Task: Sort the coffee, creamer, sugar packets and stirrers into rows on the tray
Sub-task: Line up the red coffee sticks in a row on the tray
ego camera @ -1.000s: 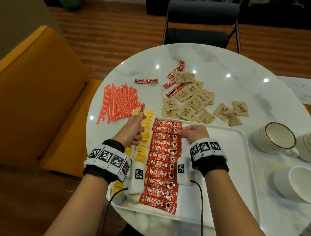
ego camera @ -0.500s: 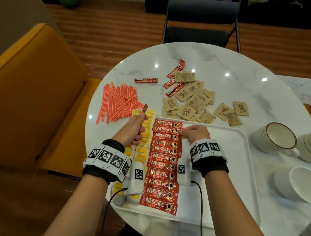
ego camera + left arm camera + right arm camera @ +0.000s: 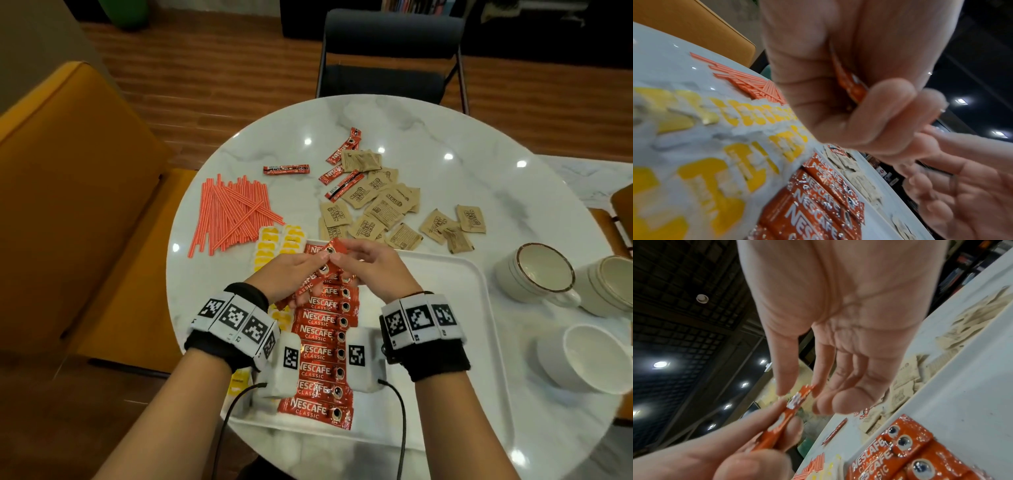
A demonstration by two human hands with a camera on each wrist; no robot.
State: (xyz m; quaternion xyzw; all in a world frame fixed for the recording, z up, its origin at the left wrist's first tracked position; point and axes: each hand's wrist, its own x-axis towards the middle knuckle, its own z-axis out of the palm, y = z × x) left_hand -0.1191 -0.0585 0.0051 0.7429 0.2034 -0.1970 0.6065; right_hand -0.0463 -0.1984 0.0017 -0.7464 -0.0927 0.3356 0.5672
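Observation:
A red coffee stick (image 3: 306, 287) is gripped in my left hand (image 3: 317, 272) and tilts up over the far end of the coffee row (image 3: 322, 353) on the white tray (image 3: 428, 342). My right hand (image 3: 342, 256) pinches the stick's upper end. The left wrist view shows the stick (image 3: 855, 84) clamped between thumb and curled fingers. In the right wrist view the stick's tip (image 3: 804, 391) sits between thumb and forefinger. Yellow creamer packets (image 3: 277, 240) line the tray's left side. Orange stirrers (image 3: 229, 212), brown sugar packets (image 3: 376, 205) and loose coffee sticks (image 3: 286, 169) lie on the table.
Three white cups (image 3: 544, 274) stand at the right of the round marble table (image 3: 445, 130). A dark chair (image 3: 387, 51) is behind the table and a yellow seat (image 3: 68, 205) at its left. The tray's right half is bare.
My left hand swung the coffee stick right, from above the creamer to over the coffee row. My right hand lifted off the row and took the stick's end.

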